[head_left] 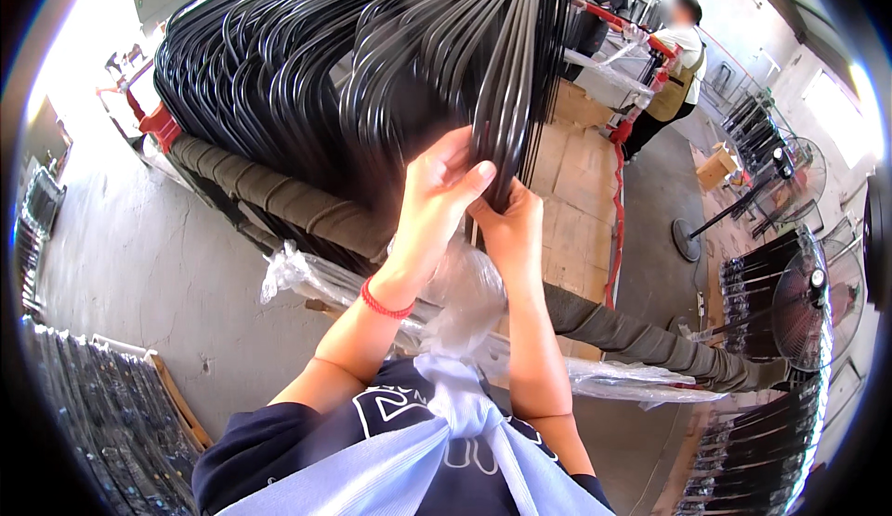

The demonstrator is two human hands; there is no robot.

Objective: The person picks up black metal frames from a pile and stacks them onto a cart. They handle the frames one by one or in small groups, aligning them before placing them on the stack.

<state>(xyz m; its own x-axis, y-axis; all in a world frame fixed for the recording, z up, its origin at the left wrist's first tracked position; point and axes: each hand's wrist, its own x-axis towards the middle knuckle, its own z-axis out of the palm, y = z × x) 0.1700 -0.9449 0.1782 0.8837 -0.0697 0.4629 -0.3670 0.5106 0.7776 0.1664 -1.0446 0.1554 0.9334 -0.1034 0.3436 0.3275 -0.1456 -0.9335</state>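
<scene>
A dense row of glossy black bent metal tubes [251, 79] hangs side by side in front of me, their curved ends toward me. Several black tubes at the row's right end form a narrow bundle [506, 112] running down to my hands. My left hand [439, 180], with a red bracelet at its wrist, closes around the bundle's left side, its thumb across the front. Just right and below, my right hand [514, 225] grips the lower end of the same tubes. The fingers behind the bundle are hidden on both hands.
A fabric-wrapped rail [288, 191] crosses before me, with clear plastic film [465, 293] over it. Brown boards [576, 191] lie right of the tubes. Two people [678, 61] stand at the far right. Standing fans [804, 302] and wrapped black goods [753, 460] line the right side.
</scene>
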